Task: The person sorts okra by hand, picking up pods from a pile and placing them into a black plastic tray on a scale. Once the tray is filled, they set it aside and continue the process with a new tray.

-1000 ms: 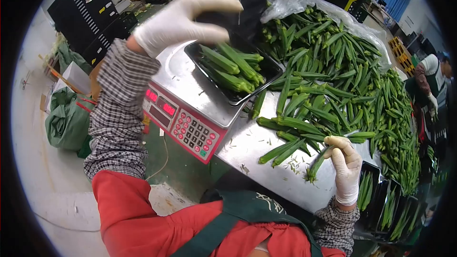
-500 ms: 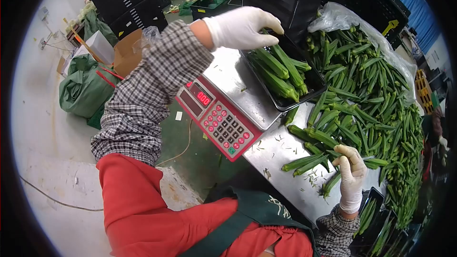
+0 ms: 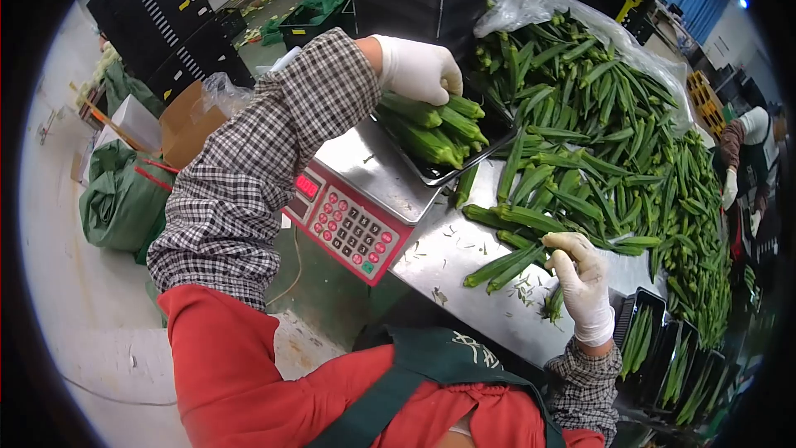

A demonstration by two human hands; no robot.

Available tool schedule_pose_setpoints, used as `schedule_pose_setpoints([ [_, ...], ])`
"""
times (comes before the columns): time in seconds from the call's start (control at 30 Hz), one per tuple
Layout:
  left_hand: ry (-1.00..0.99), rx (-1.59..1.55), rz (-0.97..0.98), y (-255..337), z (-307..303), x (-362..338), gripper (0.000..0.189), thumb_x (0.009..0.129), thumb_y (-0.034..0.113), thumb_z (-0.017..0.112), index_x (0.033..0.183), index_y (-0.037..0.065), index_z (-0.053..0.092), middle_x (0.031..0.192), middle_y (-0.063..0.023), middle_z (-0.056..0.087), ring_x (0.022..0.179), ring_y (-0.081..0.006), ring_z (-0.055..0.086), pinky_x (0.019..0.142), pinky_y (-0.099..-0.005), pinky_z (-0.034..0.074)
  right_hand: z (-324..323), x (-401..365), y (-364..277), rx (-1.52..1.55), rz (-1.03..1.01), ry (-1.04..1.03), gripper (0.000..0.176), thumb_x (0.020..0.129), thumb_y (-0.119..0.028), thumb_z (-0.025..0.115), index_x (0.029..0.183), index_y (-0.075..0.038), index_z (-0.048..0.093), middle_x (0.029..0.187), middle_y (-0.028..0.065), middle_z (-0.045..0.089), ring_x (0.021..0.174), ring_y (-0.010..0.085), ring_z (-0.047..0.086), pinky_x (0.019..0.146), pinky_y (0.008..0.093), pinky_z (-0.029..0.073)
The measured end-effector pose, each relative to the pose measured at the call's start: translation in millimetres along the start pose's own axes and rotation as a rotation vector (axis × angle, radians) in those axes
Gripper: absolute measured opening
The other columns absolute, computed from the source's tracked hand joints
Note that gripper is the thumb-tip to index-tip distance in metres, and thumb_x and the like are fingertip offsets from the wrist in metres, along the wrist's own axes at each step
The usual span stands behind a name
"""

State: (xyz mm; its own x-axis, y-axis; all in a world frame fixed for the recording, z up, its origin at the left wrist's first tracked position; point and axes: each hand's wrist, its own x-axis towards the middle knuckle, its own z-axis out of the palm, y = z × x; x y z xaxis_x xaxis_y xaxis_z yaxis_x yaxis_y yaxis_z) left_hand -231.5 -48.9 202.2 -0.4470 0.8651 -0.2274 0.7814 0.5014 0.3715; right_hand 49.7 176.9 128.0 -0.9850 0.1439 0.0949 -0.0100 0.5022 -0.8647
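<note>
My left hand (image 3: 419, 70), in a white glove, is over a black tray (image 3: 431, 176) on the red scale's metal plate (image 3: 352, 158). Its fingers curl down onto the okra pods (image 3: 431, 141) in the tray, with the fingertips partly hidden. My right hand (image 3: 583, 282), also gloved, hovers at the near edge of the okra pile (image 3: 580, 158). Its fingers are bent, with thumb and forefinger slightly apart and nothing visible between them. Loose pods (image 3: 504, 270) lie to its left on the metal table (image 3: 448, 261). The scale's red display (image 3: 307, 187) is lit.
Filled black trays (image 3: 638, 340) stand at the lower right. Clear plastic (image 3: 572, 8) edges the pile at the back. Dark crates (image 3: 170, 25) and a green sack (image 3: 120, 195) are at left. Another person (image 3: 754, 145) is at far right.
The view has shifted, moving the table and scale leftward and up in the picture. My left hand has lowered and closed its fingers onto the okra in the tray.
</note>
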Motion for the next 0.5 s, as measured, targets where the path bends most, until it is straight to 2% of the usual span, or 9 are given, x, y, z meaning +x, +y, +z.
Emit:
schedule_pose_setpoints([
  [0.13, 0.072, -0.017, 0.031, -3.3, 7.8, 5.8, 0.023, 0.079, 0.008, 0.055, 0.099, 0.002, 0.064, 0.091, -0.0131, 0.063, 0.087, -0.0239, 0.062, 0.080, -0.0335, 0.049, -2.3, -1.7, 4.3, 0.009, 0.013, -0.007, 0.020, 0.083, -0.003, 0.055, 0.100, 0.005, 0.063, 0.095, 0.0120, 0.062, 0.080, 0.0172, 0.059, 0.074, 0.0273, 0.047],
  [0.17, 0.184, 0.033, 0.125, -5.4, 12.8, 7.0, 0.019, 0.078, 0.005, 0.057, 0.096, 0.003, 0.064, 0.090, -0.0126, 0.060, 0.089, -0.0285, 0.060, 0.082, -0.0355, 0.048, -3.5, -1.9, 2.3, -0.007, 0.010, -0.011, 0.019, 0.084, -0.003, 0.055, 0.100, 0.005, 0.062, 0.094, 0.0121, 0.062, 0.079, 0.0171, 0.058, 0.073, 0.0271, 0.047],
  [0.2, 0.309, 0.225, 0.126, 1.1, 14.5, 5.1, 0.020, 0.078, 0.005, 0.059, 0.098, 0.004, 0.063, 0.094, -0.0129, 0.059, 0.093, -0.0324, 0.058, 0.086, -0.0369, 0.046, -4.2, -1.8, 3.8, -0.005, 0.013, -0.008, 0.019, 0.084, -0.003, 0.055, 0.099, 0.005, 0.063, 0.094, 0.0121, 0.062, 0.079, 0.0172, 0.058, 0.073, 0.0271, 0.047],
  [0.27, 0.323, 0.442, 0.090, 24.6, 3.7, 0.0, 0.029, 0.081, 0.011, 0.061, 0.109, 0.006, 0.061, 0.103, -0.0144, 0.063, 0.104, -0.0325, 0.057, 0.092, -0.0377, 0.045, -5.0, -3.1, 8.3, 0.001, 0.022, -0.006, 0.019, 0.083, -0.003, 0.055, 0.099, 0.005, 0.063, 0.095, 0.0122, 0.062, 0.079, 0.0173, 0.059, 0.073, 0.0271, 0.047],
  [0.37, 0.331, 0.239, 0.169, 2.1, 12.2, -1.3, 0.033, 0.080, 0.011, 0.061, 0.113, 0.006, 0.060, 0.104, -0.0156, 0.062, 0.106, -0.0318, 0.056, 0.094, -0.0369, 0.044, -6.4, -3.1, 10.0, -0.021, 0.015, -0.006, 0.019, 0.083, -0.002, 0.054, 0.099, 0.004, 0.063, 0.095, 0.0122, 0.062, 0.081, 0.0181, 0.059, 0.074, 0.0271, 0.047],
  [0.47, 0.528, 0.138, 0.270, -11.9, -14.8, -25.7, 0.030, 0.082, 0.011, 0.059, 0.111, 0.003, 0.061, 0.107, -0.0152, 0.062, 0.103, -0.0293, 0.059, 0.092, -0.0343, 0.046, -9.4, -3.2, 18.7, -0.015, 0.022, 0.026, 0.019, 0.082, -0.002, 0.054, 0.098, 0.003, 0.063, 0.096, 0.0122, 0.062, 0.084, 0.0187, 0.059, 0.076, 0.0271, 0.046],
  [0.5, 0.527, -0.008, 0.183, -8.2, -20.4, -38.5, 0.029, 0.080, 0.012, 0.060, 0.107, 0.002, 0.063, 0.105, -0.0142, 0.064, 0.096, -0.0269, 0.062, 0.087, -0.0330, 0.049, -10.6, -3.2, 19.4, 0.016, 0.041, 0.028, 0.019, 0.083, -0.002, 0.054, 0.098, 0.003, 0.064, 0.096, 0.0120, 0.063, 0.086, 0.0190, 0.059, 0.077, 0.0272, 0.046],
])
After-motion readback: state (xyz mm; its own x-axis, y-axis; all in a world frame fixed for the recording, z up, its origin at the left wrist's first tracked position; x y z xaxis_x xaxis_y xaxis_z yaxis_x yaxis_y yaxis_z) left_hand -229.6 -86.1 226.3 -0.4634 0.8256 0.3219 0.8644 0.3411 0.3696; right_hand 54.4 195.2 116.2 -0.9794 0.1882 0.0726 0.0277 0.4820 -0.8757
